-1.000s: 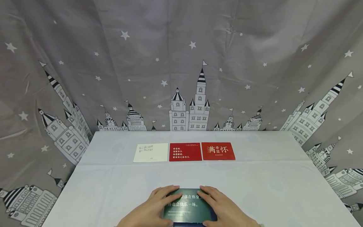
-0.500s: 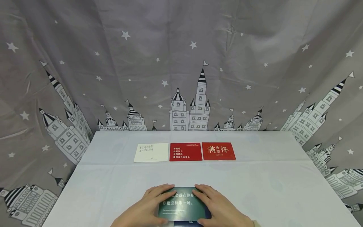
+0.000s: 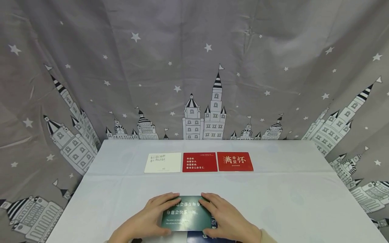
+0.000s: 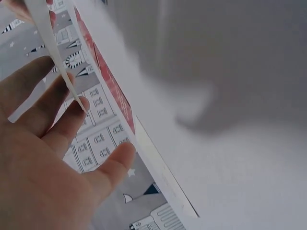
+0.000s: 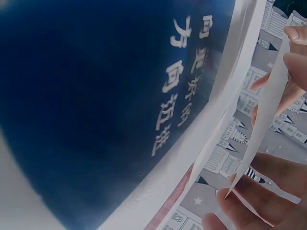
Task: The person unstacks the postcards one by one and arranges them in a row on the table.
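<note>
A dark green card [image 3: 186,216] with white lettering is held by its two sides, above the table. My left hand [image 3: 149,217] pinches its left side and my right hand [image 3: 226,219] its right side, thumbs at the near edge and fingers at the far corners. Both wrist views show the card nearly edge-on, with its pale underside [image 5: 268,103] visible. Beneath and nearer me lies a dark blue card [image 5: 91,100] with white characters, partly hidden by the green card and right hand in the head view.
Three cards lie in a row further back on the white table [image 3: 273,195]: a cream one [image 3: 162,163] with handwriting, a red one [image 3: 200,162] with white text, and a red one [image 3: 235,161] with larger characters. A grey castle-print curtain [image 3: 194,50] hangs behind.
Both hands have carried the green card to the left and slightly away from me. More of the blue card beneath now shows. The row of cards has stayed put.
</note>
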Demonstrator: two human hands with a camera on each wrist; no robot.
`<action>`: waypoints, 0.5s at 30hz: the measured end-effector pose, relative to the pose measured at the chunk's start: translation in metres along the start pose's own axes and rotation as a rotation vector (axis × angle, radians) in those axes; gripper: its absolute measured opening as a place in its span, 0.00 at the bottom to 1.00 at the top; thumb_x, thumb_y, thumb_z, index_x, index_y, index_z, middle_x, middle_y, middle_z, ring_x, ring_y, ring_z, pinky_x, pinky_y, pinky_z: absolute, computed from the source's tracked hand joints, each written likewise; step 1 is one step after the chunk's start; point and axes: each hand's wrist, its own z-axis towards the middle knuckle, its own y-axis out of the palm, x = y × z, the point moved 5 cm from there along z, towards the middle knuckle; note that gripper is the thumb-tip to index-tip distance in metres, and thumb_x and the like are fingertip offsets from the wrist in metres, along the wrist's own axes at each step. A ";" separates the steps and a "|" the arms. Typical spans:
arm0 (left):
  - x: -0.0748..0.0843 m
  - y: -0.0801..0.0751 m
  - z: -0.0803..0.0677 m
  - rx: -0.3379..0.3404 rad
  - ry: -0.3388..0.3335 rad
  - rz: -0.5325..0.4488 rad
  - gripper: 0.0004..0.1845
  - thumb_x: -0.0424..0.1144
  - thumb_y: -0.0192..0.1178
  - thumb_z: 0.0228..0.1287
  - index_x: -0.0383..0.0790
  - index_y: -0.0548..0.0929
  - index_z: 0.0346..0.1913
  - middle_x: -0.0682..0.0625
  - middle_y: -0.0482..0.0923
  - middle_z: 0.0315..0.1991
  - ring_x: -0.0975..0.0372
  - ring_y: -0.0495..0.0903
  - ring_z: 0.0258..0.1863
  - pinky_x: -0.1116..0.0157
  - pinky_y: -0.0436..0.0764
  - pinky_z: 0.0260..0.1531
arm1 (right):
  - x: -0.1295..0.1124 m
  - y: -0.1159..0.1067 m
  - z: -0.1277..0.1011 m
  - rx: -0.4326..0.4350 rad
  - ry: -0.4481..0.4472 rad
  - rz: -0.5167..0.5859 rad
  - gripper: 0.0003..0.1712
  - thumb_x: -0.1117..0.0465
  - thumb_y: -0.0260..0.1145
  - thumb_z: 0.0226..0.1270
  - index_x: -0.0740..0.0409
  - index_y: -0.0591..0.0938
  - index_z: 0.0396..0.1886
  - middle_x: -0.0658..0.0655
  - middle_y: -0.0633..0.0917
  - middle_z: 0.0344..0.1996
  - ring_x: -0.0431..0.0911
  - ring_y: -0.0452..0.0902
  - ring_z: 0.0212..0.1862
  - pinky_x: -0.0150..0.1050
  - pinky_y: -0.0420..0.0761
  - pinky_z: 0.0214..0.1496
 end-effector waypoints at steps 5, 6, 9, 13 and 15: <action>-0.002 -0.006 -0.002 0.010 -0.020 -0.020 0.44 0.46 0.75 0.43 0.46 0.70 0.68 0.51 0.62 0.68 0.47 0.60 0.65 0.36 0.62 0.56 | -0.003 -0.002 0.006 0.055 -0.061 -0.050 0.45 0.42 0.71 0.53 0.59 0.69 0.67 0.57 0.69 0.65 0.49 0.66 0.64 0.45 0.72 0.61; -0.002 -0.007 -0.002 0.012 -0.022 -0.019 0.44 0.46 0.75 0.43 0.46 0.70 0.68 0.51 0.62 0.68 0.47 0.60 0.65 0.36 0.62 0.56 | -0.003 -0.002 0.007 0.063 -0.069 -0.060 0.45 0.42 0.70 0.53 0.59 0.69 0.67 0.58 0.69 0.65 0.49 0.66 0.64 0.45 0.71 0.62; -0.003 -0.010 -0.004 0.011 -0.036 -0.027 0.44 0.45 0.75 0.43 0.47 0.69 0.68 0.51 0.62 0.68 0.47 0.60 0.66 0.36 0.61 0.57 | -0.005 -0.002 0.010 0.070 -0.073 -0.068 0.45 0.42 0.70 0.54 0.60 0.69 0.67 0.58 0.69 0.65 0.49 0.65 0.64 0.45 0.71 0.62; -0.007 -0.012 -0.006 0.018 -0.038 -0.020 0.45 0.46 0.75 0.43 0.47 0.69 0.68 0.51 0.62 0.68 0.47 0.60 0.66 0.36 0.61 0.57 | -0.007 -0.002 0.014 0.049 -0.059 -0.067 0.45 0.42 0.70 0.54 0.59 0.69 0.67 0.57 0.69 0.65 0.49 0.66 0.64 0.44 0.71 0.62; -0.009 -0.014 -0.006 0.021 -0.036 -0.021 0.45 0.46 0.75 0.43 0.47 0.69 0.69 0.50 0.62 0.68 0.47 0.60 0.66 0.36 0.60 0.57 | -0.009 -0.003 0.017 0.041 -0.055 -0.071 0.45 0.42 0.70 0.54 0.58 0.69 0.67 0.57 0.69 0.65 0.48 0.66 0.64 0.44 0.72 0.62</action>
